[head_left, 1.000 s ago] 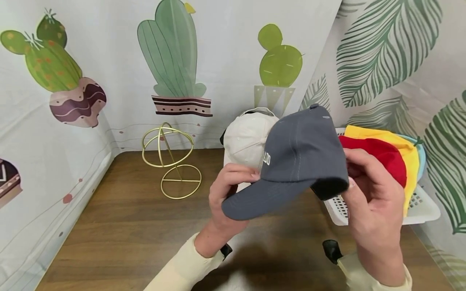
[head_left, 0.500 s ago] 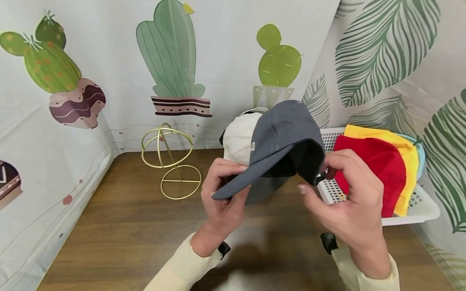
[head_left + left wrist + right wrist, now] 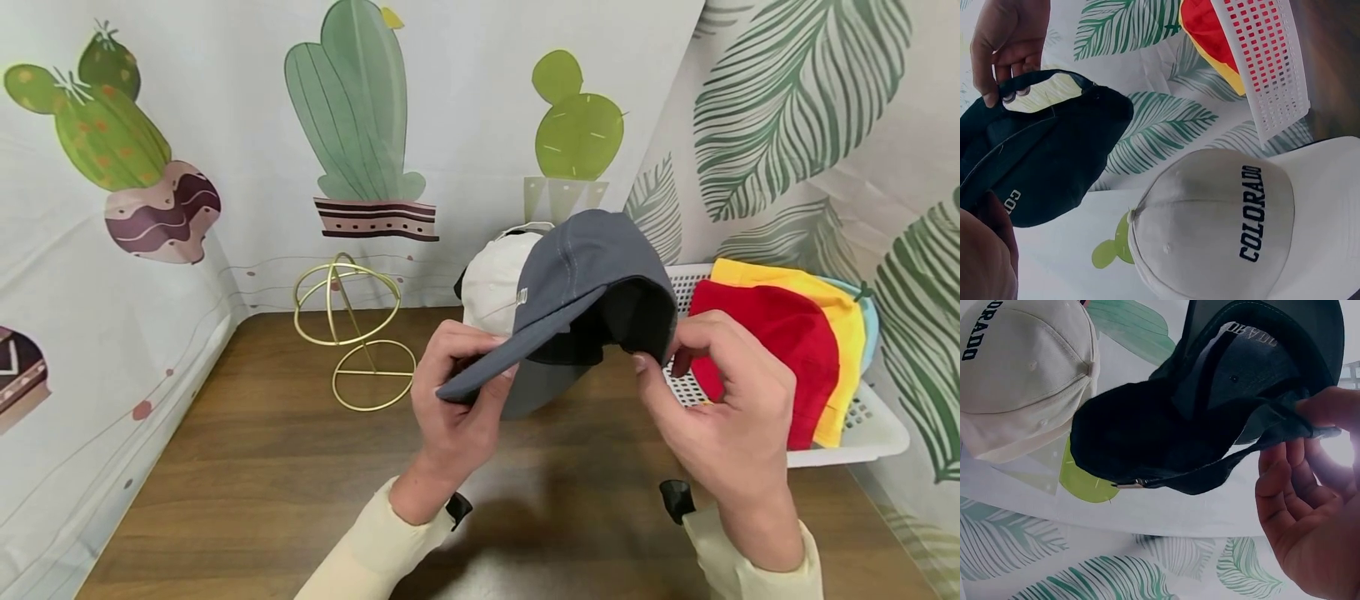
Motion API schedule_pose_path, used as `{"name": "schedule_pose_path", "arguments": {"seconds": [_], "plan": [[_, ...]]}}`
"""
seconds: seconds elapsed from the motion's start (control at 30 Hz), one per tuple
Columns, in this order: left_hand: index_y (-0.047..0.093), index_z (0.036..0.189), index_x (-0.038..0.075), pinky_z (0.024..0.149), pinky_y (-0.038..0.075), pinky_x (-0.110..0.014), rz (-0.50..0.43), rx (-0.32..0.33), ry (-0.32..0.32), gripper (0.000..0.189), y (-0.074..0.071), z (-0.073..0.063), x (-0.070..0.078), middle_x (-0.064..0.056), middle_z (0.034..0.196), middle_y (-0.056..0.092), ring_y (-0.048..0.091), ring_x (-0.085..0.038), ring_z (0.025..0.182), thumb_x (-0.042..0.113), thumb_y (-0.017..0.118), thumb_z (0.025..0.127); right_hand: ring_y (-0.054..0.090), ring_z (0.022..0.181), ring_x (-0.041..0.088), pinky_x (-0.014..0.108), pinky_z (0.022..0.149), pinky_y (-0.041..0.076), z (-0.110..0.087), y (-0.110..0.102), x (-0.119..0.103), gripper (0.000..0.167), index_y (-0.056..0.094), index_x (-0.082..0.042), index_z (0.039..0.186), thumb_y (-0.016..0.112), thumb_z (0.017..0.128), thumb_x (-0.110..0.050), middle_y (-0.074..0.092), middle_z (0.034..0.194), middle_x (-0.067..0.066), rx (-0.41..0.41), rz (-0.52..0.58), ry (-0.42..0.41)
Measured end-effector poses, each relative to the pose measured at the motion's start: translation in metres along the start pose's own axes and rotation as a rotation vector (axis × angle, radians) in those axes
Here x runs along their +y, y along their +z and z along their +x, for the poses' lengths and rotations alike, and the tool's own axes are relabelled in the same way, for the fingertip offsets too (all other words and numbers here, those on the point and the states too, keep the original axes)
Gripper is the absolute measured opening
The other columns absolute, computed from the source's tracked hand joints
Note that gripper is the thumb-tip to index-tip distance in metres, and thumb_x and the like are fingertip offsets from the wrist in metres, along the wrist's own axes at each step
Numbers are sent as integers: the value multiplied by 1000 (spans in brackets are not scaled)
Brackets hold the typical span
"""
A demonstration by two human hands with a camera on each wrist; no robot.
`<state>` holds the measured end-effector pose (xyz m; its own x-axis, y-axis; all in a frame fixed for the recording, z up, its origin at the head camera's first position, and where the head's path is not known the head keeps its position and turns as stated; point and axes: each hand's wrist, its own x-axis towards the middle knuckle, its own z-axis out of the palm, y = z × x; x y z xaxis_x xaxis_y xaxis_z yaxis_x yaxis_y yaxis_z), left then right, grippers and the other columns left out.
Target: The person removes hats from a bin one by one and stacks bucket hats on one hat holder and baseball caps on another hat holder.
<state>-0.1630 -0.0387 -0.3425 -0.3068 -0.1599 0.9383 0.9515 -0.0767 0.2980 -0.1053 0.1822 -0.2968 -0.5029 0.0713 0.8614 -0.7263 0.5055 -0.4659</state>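
A dark grey-blue baseball cap [image 3: 592, 250] is held up between both hands, its brim toward the left and its hollow underside tipped to the right. My left hand [image 3: 456, 400] pinches the brim, thumb below and fingers above. At the back of the cap, my right hand [image 3: 731, 408] pinches the edge between thumb and fingers; the right wrist view shows the adjustment strap [image 3: 1272, 428] in that pinch. Behind it stands a white baseball cap [image 3: 491, 287], partly hidden in the head view. Its dark lettering reads COLORADO in the left wrist view.
A gold wire stand [image 3: 352, 333] with a round base stands on the wooden table [image 3: 285, 483], left of the caps. At right, a white perforated basket [image 3: 862, 437] holds red [image 3: 780, 350] and yellow [image 3: 847, 333] cloth items and a light blue one. Patterned curtains hang behind.
The grey-blue cap has moved left and turned so its dark inside shows. My right hand moved left with it, briefly loosening its thumb, and now pinches the back edge again.
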Motion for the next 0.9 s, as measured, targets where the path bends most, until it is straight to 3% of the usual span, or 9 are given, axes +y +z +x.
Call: {"name": "schedule_pose_path", "arguments": {"seconds": [0.4, 0.67, 0.9], "plan": [[70, 96, -7, 74, 52, -31, 40, -46, 1, 22, -9, 7, -4, -14, 88, 70, 65, -23, 80, 14, 76, 98, 65, 75, 10, 17, 83, 58, 1, -5, 6, 25, 68, 18, 101, 80, 82, 6, 70, 93, 16, 177, 49, 111], [72, 97, -5, 75, 53, -30, 76, -81, 20, 20, -17, 11, -8, -14, 86, 68, 65, -23, 79, 15, 76, 97, 65, 66, 9, 15, 72, 57, 8, -6, 9, 27, 65, 23, 96, 81, 82, 6, 70, 84, 10, 294, 100, 137], [74, 96, -4, 75, 53, -30, 94, -123, 28, 15, -25, 14, -10, -13, 87, 70, 64, -23, 79, 11, 76, 95, 67, 71, 9, 16, 76, 57, 13, -9, 9, 28, 66, 23, 96, 79, 86, 2, 73, 87, 9, 375, 24, 130]]}}
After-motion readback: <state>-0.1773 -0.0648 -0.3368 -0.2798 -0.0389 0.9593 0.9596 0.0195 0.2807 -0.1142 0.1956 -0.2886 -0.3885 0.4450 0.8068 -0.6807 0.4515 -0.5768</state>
